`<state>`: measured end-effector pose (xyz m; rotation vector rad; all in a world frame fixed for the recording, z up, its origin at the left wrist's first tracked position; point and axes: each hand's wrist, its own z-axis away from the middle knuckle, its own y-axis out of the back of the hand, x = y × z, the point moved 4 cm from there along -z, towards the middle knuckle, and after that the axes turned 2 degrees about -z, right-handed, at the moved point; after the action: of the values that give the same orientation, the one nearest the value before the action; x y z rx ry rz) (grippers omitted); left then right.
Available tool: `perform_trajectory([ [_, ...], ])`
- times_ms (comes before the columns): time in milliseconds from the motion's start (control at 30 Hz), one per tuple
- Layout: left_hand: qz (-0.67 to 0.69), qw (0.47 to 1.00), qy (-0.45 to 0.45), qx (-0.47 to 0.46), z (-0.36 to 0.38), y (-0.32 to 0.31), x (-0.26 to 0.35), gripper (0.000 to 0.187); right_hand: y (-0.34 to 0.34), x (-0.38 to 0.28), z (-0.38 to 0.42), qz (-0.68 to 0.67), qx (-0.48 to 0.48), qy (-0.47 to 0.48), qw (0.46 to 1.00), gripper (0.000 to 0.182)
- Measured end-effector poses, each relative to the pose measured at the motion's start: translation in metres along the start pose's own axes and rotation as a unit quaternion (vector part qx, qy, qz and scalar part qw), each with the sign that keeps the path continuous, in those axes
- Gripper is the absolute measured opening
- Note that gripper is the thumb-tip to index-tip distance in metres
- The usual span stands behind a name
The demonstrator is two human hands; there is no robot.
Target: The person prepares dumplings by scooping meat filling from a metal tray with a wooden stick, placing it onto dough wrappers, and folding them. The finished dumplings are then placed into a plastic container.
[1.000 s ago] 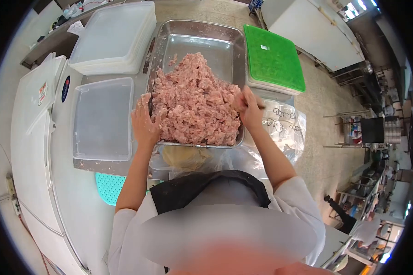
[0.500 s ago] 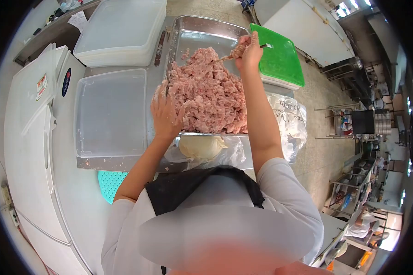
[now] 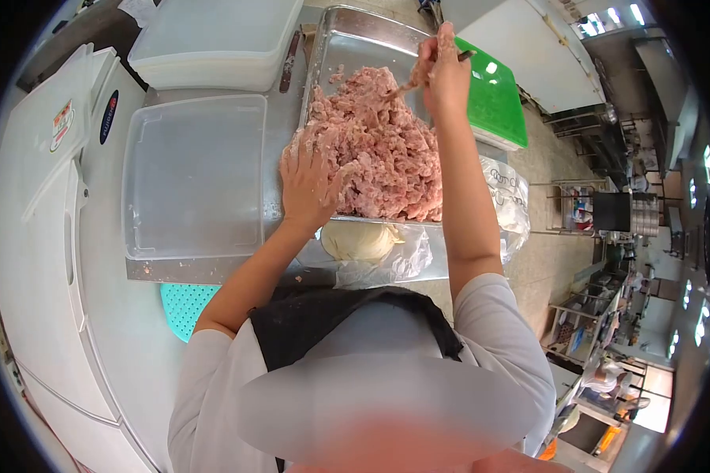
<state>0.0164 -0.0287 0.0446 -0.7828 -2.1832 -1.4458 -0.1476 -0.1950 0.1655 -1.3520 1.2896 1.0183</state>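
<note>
A heap of pink ground meat (image 3: 386, 158) fills much of a deep metal tray (image 3: 363, 49), whose far end shows bare metal. My left hand (image 3: 308, 185) rests at the tray's left side with fingers stretched out, touching the rim and the meat's edge; bits of meat stick to it. Above the tray's right side, my right hand (image 3: 448, 83) is closed around a utensil (image 3: 467, 55) with a dark handle end. The utensil's other end is coated with meat and points at the top of the heap; its kind is hidden.
Left of the tray lie a translucent plastic lid (image 3: 193, 177) and a stack of lidded containers (image 3: 213, 47), with a knife (image 3: 291, 61) beside them. A green lid (image 3: 497, 94) covers a box at right. Plastic bags (image 3: 367, 244) lie at the near side; a white freezer (image 3: 35, 197) stands left.
The whole view has shifted, so the tray appears farther up and right. My right hand has tilted slightly, its fingers pointing farther up. My left hand keeps its place at the tray's side.
</note>
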Motion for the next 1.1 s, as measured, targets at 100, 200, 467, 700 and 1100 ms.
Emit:
perform_trajectory([
  [100, 0.007, 1.000, -0.014, 0.012, 0.002, 0.000, -0.004, 0.054, 0.015, 0.058, -0.022, -0.039, 0.111, 0.000, 0.993, 0.055],
  [200, 0.003, 1.000, -0.008, 0.009, 0.002, -0.003, -0.005, 0.055, 0.002, 0.061, -0.007, 0.017, 0.145, 0.076, 0.986, 0.052],
  [467, 0.023, 0.997, -0.028, 0.062, 0.009, -0.012, -0.016, 0.056, 0.010, 0.095, -0.011, -0.016, 0.190, -0.111, 0.975, 0.044],
  [700, 0.056, 0.996, -0.030, 0.069, 0.008, -0.003, -0.010, 0.056, 0.025, 0.094, 0.068, -0.203, 0.195, -0.066, 0.957, 0.045],
  [1100, -0.016, 0.998, -0.020, 0.063, 0.005, -0.003, -0.006, 0.053, 0.024, 0.018, 0.099, -0.097, 0.022, -0.041, 0.994, 0.050],
])
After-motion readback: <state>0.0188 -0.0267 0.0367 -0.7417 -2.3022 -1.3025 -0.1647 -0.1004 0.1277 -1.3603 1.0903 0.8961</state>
